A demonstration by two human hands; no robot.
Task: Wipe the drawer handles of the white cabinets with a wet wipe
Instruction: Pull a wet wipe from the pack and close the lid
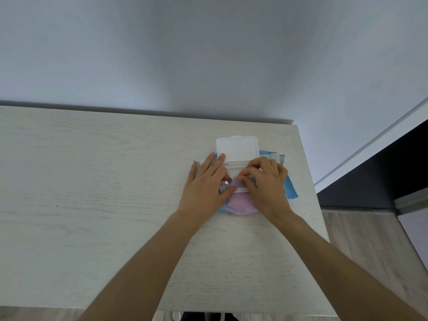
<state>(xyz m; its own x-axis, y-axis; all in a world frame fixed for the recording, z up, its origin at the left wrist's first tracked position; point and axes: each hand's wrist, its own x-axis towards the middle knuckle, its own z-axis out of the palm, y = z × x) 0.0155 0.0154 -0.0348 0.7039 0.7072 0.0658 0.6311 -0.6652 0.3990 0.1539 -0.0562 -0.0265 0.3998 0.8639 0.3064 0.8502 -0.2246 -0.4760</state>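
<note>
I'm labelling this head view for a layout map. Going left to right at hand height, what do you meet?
Bare table top → left hand → right hand → blue edge of the wipe pack → white trim. The open lid overlaps both hands, so it is left out.

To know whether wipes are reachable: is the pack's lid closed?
No, the white lid of the wipe pack is flipped open.

Both forearms bare, reaching fwd & converging; L hand (206, 181) palm down, fingers straight, slightly spread, thumb angled inward; R hand (264, 181) palm down, fingers curled, tips bunched close to L thumb; hands nearly touching.
</note>
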